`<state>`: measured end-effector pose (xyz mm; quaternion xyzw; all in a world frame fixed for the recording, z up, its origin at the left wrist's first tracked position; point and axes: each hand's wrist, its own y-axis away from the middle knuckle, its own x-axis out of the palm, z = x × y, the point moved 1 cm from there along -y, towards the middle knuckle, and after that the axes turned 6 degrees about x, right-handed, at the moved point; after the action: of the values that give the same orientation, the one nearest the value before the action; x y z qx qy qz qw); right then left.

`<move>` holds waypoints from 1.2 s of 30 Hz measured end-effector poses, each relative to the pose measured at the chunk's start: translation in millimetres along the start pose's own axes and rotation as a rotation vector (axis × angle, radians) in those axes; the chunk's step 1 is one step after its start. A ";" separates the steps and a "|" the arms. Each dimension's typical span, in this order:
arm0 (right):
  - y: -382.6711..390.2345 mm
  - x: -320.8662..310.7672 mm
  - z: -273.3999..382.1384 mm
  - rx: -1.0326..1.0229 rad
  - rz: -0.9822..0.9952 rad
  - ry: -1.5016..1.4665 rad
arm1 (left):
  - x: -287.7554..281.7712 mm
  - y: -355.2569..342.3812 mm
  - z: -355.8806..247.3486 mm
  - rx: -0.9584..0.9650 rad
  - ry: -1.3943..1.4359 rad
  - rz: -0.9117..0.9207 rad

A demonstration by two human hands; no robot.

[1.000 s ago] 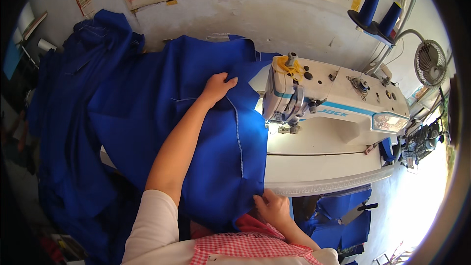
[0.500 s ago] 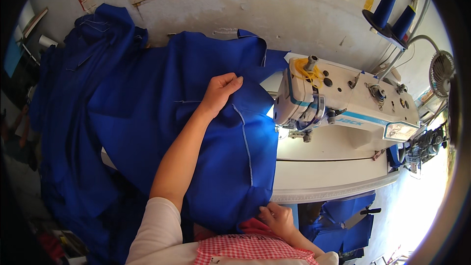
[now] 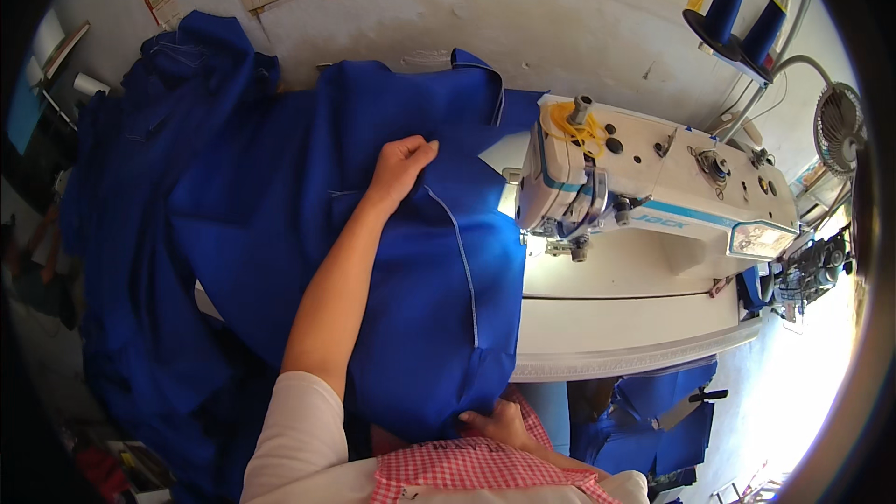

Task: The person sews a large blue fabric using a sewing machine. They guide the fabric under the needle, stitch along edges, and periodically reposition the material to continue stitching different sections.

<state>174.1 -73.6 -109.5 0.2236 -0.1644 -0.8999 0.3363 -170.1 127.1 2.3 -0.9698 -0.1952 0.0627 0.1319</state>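
Observation:
A large piece of blue fabric (image 3: 401, 280) spreads over the sewing table and hangs down its near edge toward my lap. A pale stitched seam runs down its right part. My left hand (image 3: 403, 168) is closed on a pinch of the fabric left of the sewing machine head. At the near edge, by the checked apron (image 3: 467, 469), my right hand (image 3: 500, 424) grips the fabric's lower right corner, its fingers partly hidden beneath. The white sewing machine (image 3: 644, 191) stands to the right, its lit needle area beside the fabric's right edge.
More blue cloth (image 3: 140, 224) heaps at the left. Two blue thread cones (image 3: 726, 2) stand on a holder at the back right, near a small fan (image 3: 838, 129). Cut blue pieces (image 3: 653, 425) hang below the table (image 3: 635, 336) at right. Yellow cord (image 3: 577, 129) lies on the machine.
My left hand has shifted slightly left, drawing the fabric with it. My right hand has moved left and a little down along the near edge, still gripping the fabric.

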 end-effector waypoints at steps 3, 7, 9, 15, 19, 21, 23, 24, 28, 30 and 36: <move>5.3 -2.3 1.7 -0.080 0.018 0.052 | -6.7 16.5 12.5 0.488 -0.961 -0.269; 13.5 4.1 11.3 -0.073 0.071 -0.041 | 61.8 92.1 -49.8 0.741 -0.761 0.043; 18.1 4.5 26.0 -0.095 0.121 0.004 | 91.9 135.7 -54.5 0.696 -0.751 0.316; 56.7 -12.0 17.4 -0.063 0.175 -0.407 | 77.0 166.2 -7.7 0.498 -0.924 0.542; 67.9 -24.2 -2.9 -0.048 0.213 -0.534 | 81.5 171.4 -12.3 0.604 -0.959 0.580; 69.7 -25.1 -4.5 -0.100 0.146 -0.374 | 85.5 174.2 -15.4 0.614 -0.946 0.556; 67.6 -22.8 -4.6 -0.141 0.108 -0.289 | 87.2 176.0 -20.3 0.607 -0.887 0.576; 67.5 -22.1 -2.8 -0.134 0.092 -0.226 | 87.3 177.2 -21.6 0.610 -0.866 0.585; 67.5 -22.9 3.9 -0.120 0.032 -0.029 | 91.0 186.3 -19.9 0.608 -0.769 0.585; 67.3 -26.3 7.3 -0.092 0.046 0.060 | 91.9 192.8 -21.2 0.618 -0.716 0.567; 34.4 -63.3 44.2 -0.516 -0.339 0.216 | 91.4 210.3 -27.7 0.624 -0.679 0.570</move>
<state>212.4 -48.9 -38.3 0.2495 0.1452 -0.9261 0.2430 -5.5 -30.2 -36.6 -0.8244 0.0717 0.4607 0.3208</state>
